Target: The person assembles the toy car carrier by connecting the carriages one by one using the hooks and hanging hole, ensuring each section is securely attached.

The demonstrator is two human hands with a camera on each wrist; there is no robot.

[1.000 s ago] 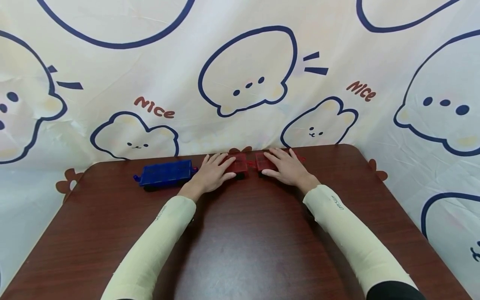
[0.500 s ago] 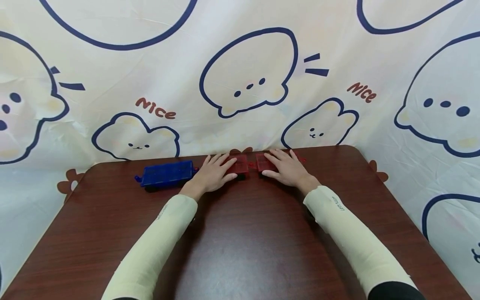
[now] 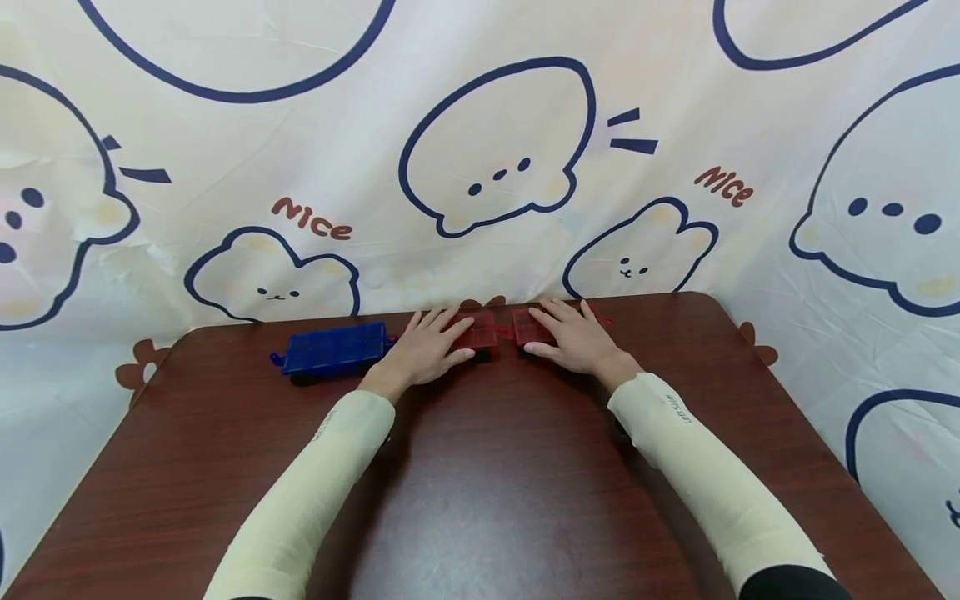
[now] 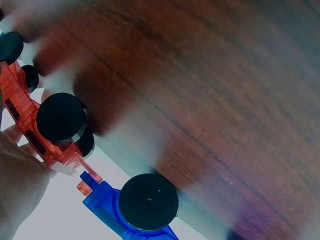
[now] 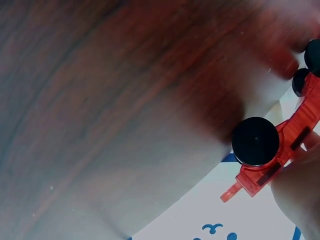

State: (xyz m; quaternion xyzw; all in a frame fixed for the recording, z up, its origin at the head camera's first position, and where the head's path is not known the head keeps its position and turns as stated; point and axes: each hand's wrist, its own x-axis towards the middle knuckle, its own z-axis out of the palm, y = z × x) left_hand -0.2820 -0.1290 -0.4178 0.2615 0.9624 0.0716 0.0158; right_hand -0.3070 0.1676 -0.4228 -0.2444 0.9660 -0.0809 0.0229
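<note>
Three toy train wagons stand in a row along the table's far edge. My left hand (image 3: 423, 346) lies with spread, nearly straight fingers over the left red wagon (image 3: 480, 333), hiding much of it. On the right red wagon (image 3: 525, 327) rests my right hand (image 3: 576, 336), also spread. A small red coupling (image 3: 504, 331) joins the two red wagons. The blue wagon (image 3: 335, 348) is left of my left hand; in the left wrist view its hook (image 4: 90, 181) meets the red wagon's end. At the right end, a red coupler (image 5: 231, 192) sticks out free. Black wheels (image 5: 255, 141) touch the tabletop.
The dark brown wooden table (image 3: 480, 500) runs from the person to a white printed cloth (image 3: 495, 142) hanging right behind the wagons. More of this cloth (image 3: 885, 250) hangs at the right and left sides. Pale sleeves (image 3: 315, 492) cover both forearms.
</note>
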